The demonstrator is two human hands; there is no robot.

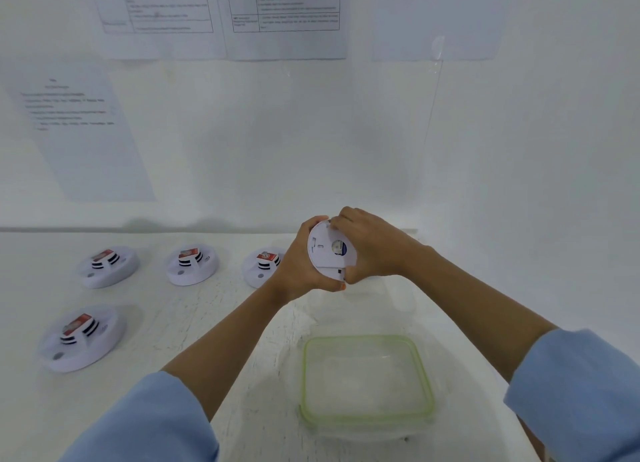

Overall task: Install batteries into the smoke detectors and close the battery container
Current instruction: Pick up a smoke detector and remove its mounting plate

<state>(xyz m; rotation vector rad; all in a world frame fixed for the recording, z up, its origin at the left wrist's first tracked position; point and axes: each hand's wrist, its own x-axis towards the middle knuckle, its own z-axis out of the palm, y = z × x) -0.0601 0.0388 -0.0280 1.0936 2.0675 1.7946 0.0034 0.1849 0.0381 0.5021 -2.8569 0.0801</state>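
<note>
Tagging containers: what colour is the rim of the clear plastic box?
Light green rim on the clear plastic box; head view.

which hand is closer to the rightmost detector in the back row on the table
Left. The left hand sits just right of the back-row detector, covering its edge in view; the right hand is further right, beyond the held detector both hands grip.

The print on the wall sheets (284, 14) is too blurred to read, and the top edge cuts the upper ones. The left hand (298, 271) hides part of one table detector (258, 271). With the right hand (375, 248), it covers much of the held detector (327, 250) rim.
</note>
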